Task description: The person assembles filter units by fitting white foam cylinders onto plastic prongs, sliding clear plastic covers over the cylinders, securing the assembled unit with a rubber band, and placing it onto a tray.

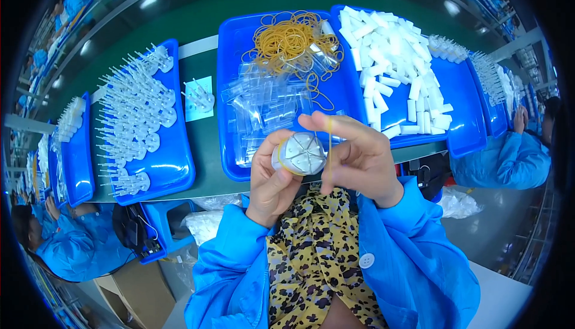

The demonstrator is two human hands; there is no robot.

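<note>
My left hand (pixel 269 179) is closed around a round white bundle (pixel 304 153), whose end faces up and shows wedge-like parts with thin spokes meeting in the middle. A yellow band circles the bundle's side. Just right of it, my right hand (pixel 362 155) stretches a yellow rubber band (pixel 330 152) between its upper fingers and its lower fingers. Beyond my hands, a blue tray (pixel 229 119) holds a heap of yellow rubber bands (pixel 287 38) and a pile of clear plastic pieces (pixel 263 101).
At the right, another blue tray (pixel 470 126) carries many white cylinders (pixel 389 59). A tray (pixel 179 149) of white pronged parts (pixel 135 107) stands left; one similar part (pixel 200 98) rests on a pale green card (pixel 191 112). Co-workers in blue sit on both sides.
</note>
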